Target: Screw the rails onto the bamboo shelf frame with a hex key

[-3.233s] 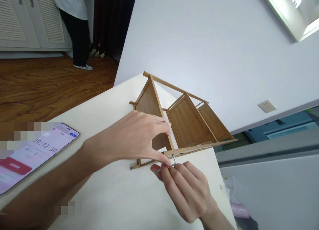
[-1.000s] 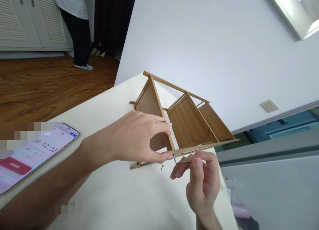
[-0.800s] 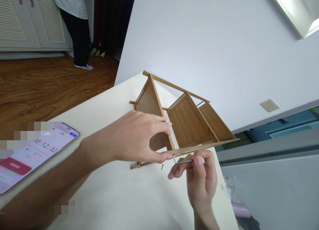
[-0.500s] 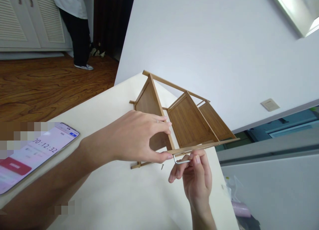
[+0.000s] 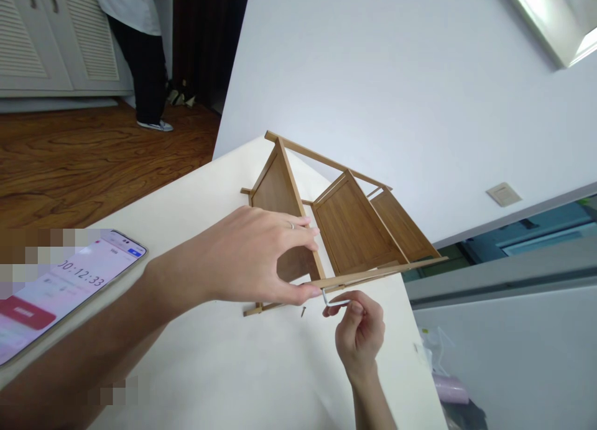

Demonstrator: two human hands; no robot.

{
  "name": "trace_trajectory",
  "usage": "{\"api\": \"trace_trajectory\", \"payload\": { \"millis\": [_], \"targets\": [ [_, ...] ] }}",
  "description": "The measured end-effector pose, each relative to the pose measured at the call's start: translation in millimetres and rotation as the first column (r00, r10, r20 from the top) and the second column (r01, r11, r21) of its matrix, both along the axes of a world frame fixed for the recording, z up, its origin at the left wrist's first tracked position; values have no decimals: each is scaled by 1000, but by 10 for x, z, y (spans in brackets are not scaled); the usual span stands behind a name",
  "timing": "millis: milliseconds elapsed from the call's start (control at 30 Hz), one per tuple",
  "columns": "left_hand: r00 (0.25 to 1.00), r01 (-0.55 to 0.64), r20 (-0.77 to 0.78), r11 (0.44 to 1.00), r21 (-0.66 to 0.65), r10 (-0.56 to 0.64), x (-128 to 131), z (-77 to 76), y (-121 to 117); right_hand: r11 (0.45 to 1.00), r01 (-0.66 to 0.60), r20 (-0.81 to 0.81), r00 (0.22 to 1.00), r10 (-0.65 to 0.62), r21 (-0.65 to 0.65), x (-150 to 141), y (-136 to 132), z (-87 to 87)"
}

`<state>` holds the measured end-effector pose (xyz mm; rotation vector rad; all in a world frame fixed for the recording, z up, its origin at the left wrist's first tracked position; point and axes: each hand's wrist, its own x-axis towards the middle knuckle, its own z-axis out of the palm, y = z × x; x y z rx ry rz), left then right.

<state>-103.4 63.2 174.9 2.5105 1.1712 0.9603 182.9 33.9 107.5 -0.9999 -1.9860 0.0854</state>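
Note:
A small bamboo rack (image 5: pixel 352 231) with three brown panels lies on its side on the white table (image 5: pixel 224 368). My left hand (image 5: pixel 254 259) grips its near end panel, thumb pressed at the corner of the lower rail. Just below that corner, my right hand (image 5: pixel 357 330) pinches a small metal hex key (image 5: pixel 333 301), whose bent tip sits at the rail's underside. A loose dark screw (image 5: pixel 303 311) lies on the table beside my left thumb.
A phone (image 5: pixel 65 290) showing a running timer lies at the table's left edge. Another person (image 5: pixel 140 45) stands on the wooden floor by white louvred cupboards at the back left. Beyond the table's right edge is a drop with a pink object (image 5: pixel 450 389) below.
My right hand has swung its wrist down and toward me while turning the hex key at the rail corner. The left hand has kept its hold, and the timer has advanced.

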Motion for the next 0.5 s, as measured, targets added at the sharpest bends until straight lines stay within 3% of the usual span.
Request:
{"api": "trace_trajectory", "payload": {
  "millis": [333, 500],
  "targets": [
    [1000, 1, 0, 1000, 8, -1, 15, -3, 12, 991, -64, 89, 995, 54, 120, 49, 79, -215],
    [1000, 8, 3, 1000, 11, -8, 3, -23, 10, 983, -67, 159, 987, 40, 169, 54, 74, -119]
  ]
}}
